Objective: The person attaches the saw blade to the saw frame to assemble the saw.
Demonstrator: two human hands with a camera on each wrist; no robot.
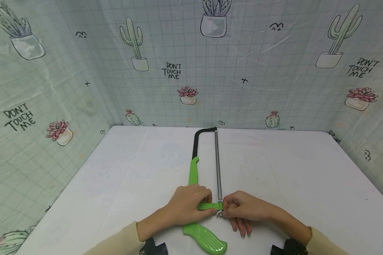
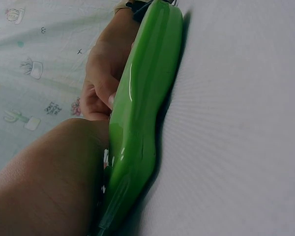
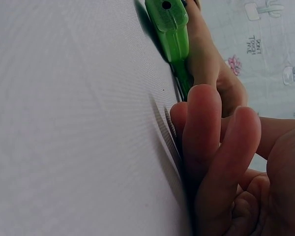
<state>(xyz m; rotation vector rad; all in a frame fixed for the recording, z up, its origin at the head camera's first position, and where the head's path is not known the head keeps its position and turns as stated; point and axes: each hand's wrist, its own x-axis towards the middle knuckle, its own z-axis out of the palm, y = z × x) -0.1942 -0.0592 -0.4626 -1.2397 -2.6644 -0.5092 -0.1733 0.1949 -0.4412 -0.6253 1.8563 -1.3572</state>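
A hacksaw lies flat on the white table, its black frame bow (image 1: 196, 143) at the far end and its green handle (image 1: 207, 239) near me. The grey blade (image 1: 218, 170) runs along the right side, ending at a green crosspiece with a silver wing nut (image 1: 220, 214). My left hand (image 1: 188, 205) grips the green frame around the crosspiece, its thumb reaching along toward the wing nut. From the right, my right hand (image 1: 247, 207) pinches at the wing nut with thumb and index finger, the other fingers hanging loosely below. In the left wrist view the handle (image 2: 142, 98) partly hides the right hand.
The white table (image 1: 290, 170) ends at a back edge just beyond the saw's tip. A cactus-print cloth (image 1: 223, 56) rises behind it and at both sides. Dark wrist straps (image 1: 154, 248) sit at the sleeves.
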